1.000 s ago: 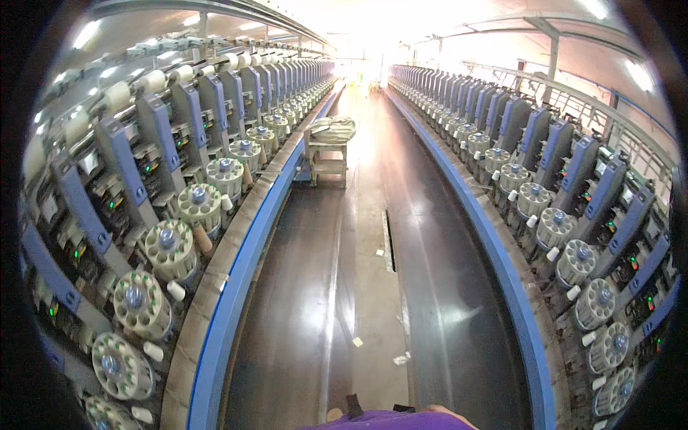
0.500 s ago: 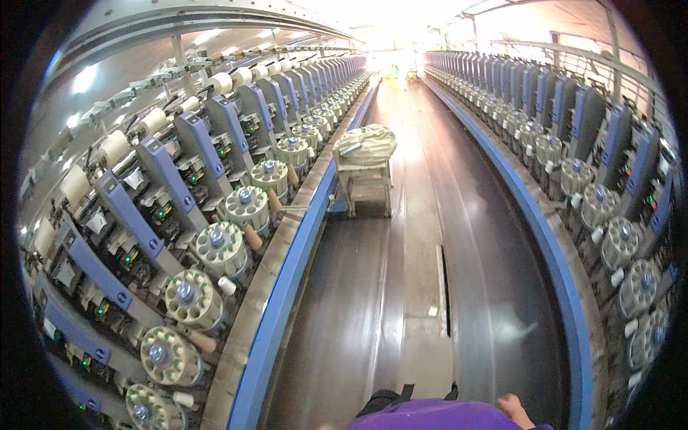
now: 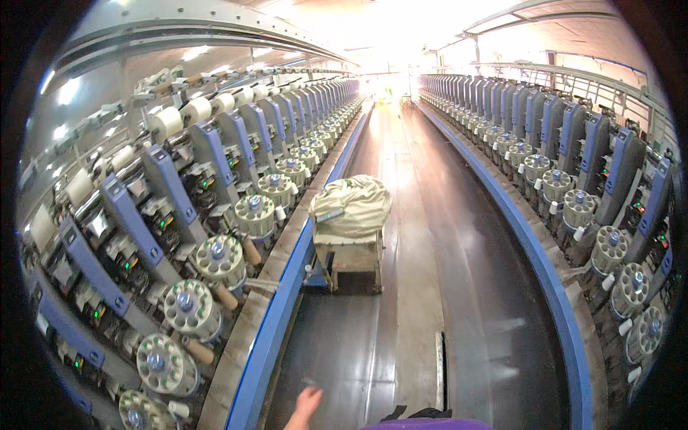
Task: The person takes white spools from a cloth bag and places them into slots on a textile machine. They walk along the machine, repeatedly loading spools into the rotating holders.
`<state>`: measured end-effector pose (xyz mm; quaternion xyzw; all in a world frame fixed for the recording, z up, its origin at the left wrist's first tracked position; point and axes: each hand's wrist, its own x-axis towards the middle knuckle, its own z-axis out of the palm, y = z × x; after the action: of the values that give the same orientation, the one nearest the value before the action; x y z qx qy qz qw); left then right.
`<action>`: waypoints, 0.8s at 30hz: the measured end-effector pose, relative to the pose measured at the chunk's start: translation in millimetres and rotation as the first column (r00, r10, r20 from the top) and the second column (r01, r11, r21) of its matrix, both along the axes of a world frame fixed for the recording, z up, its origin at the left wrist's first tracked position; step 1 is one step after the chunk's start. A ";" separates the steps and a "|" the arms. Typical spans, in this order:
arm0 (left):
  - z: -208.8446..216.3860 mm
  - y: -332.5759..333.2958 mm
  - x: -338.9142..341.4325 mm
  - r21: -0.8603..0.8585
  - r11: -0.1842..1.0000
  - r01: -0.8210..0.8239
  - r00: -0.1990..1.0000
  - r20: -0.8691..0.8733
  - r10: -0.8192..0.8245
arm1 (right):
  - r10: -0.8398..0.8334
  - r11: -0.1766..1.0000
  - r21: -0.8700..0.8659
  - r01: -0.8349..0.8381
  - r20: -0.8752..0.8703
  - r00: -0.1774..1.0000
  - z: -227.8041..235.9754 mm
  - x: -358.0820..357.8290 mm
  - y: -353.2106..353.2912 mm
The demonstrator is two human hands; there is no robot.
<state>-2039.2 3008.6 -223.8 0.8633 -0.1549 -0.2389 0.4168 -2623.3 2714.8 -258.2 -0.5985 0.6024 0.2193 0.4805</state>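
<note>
My left hand (image 3: 308, 403) is low in the view, over the dark floor and apart from everything around it. Its fingers look curled closed. A small pale, blurred bit shows at its tip, too small to name. My right hand is out of the picture. Ahead and slightly left stands a wheeled cart (image 3: 349, 256), with a bulging greenish-beige cloth sack (image 3: 351, 208) on top. A small grey flat object (image 3: 330, 214) lies on the sack's left side. Part of my purple top shows at the lower edge.
Long rows of winding machines line both sides of the aisle, with blue-grey panels (image 3: 172, 183), round bobbin magazines (image 3: 221, 259) and white yarn cones (image 3: 166, 123). Blue rails (image 3: 269, 337) edge the floor. A dark narrow slot (image 3: 443, 369) runs along the floor's middle strip.
I have moved forward along the aisle, so the cart is nearer and larger. My left hand has swung into view; my right hand has dropped out.
</note>
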 end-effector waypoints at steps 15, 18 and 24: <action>40.0 -334.8 209.0 0.460 0.887 0.028 0.954 -0.277 0.114 | 0.311 0.818 -0.567 -0.092 0.302 0.901 70.0 529.6 -625.6; 36.8 -361.0 280.8 0.508 0.829 -0.235 0.849 -0.308 0.429 | 0.406 0.839 -0.531 -0.118 0.467 0.786 130.3 708.2 -684.3; 78.1 -577.3 479.1 0.003 0.958 -0.286 0.803 0.547 0.238 | 0.554 0.830 -0.323 -0.454 0.566 0.611 203.4 936.0 -701.0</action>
<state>-1560.1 2431.3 -145.7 0.9253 -0.1352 0.0680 0.3478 -1687.3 2013.8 -54.8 -0.8148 0.2232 0.0841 0.5284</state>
